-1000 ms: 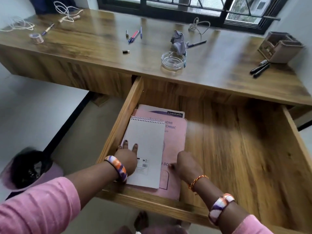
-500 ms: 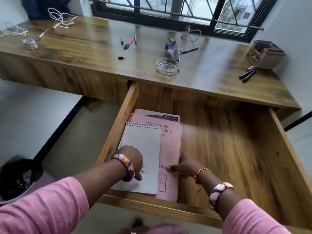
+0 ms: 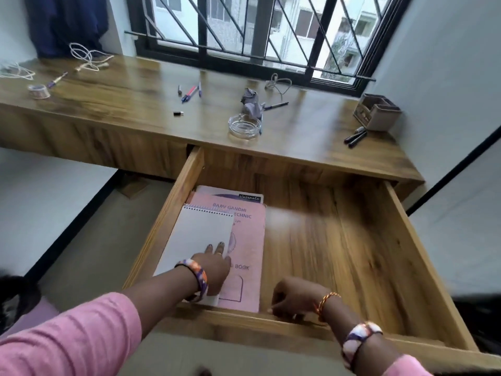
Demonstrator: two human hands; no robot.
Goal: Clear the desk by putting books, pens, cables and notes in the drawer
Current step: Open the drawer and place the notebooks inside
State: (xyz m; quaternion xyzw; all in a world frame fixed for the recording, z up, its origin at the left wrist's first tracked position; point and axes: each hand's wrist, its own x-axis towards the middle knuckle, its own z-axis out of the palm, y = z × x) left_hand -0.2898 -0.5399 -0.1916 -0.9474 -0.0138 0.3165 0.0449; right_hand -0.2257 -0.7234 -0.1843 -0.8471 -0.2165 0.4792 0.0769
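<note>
The drawer [image 3: 401, 213] stands open below the bench [image 3: 135, 104]. In its left corner a white spiral notepad [image 3: 198, 234] lies on a pink book [image 3: 249, 240]. The left hand [image 3: 214, 270] rests flat on the notepad; the right hand [image 3: 295, 297] curls at the drawer's front edge. Pens [image 3: 189, 92] and a glass ashtray [image 3: 244, 126] lie on the bench.

Notebooks [image 3: 217, 234] stacked (flat) in drawer [image 3: 352, 240].

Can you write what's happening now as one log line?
left hand flat on spiral notepad | right hand on drawer front | pens on desk
</note>
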